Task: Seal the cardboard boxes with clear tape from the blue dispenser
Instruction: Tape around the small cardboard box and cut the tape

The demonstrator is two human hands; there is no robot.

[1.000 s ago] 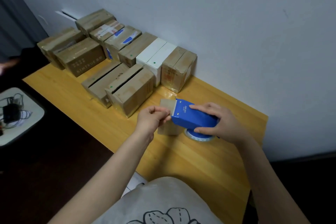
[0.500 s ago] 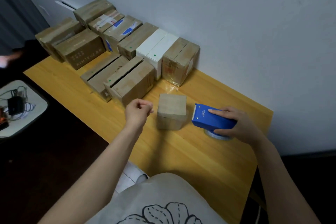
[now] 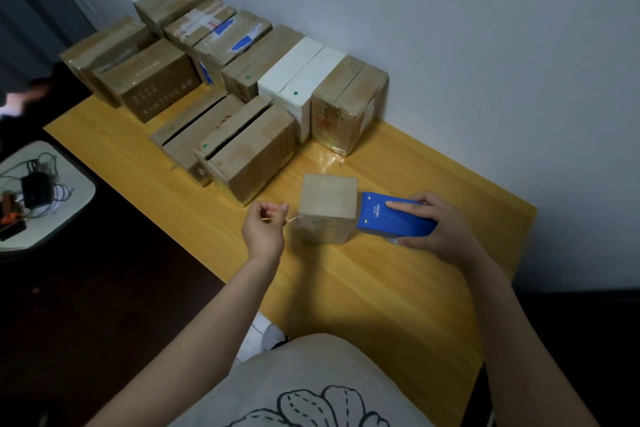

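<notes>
Since half a second ago the blue dispenser (image 3: 388,218) has closed the gap and now sits just against the right side of the small cardboard box (image 3: 328,196), which stands alone near the middle of the wooden table (image 3: 381,295). The right hand (image 3: 441,232) grips the dispenser from above, forefinger laid along its top and thumb under its near edge. The left hand (image 3: 264,230) is just left of the box, fingers curled and thumb meeting forefinger in a pinch. A faint strand of clear tape (image 3: 292,217) seems to run from that pinch toward the box's glossy near face. This looks like the wrapping step, with tape drawn round the side of the box. Next, the free end probably needs pressing flat and the strip cutting at the dispenser's blade. Behind, against the wall, other boxes (image 3: 249,149) stand in rows, two with open seams.
</notes>
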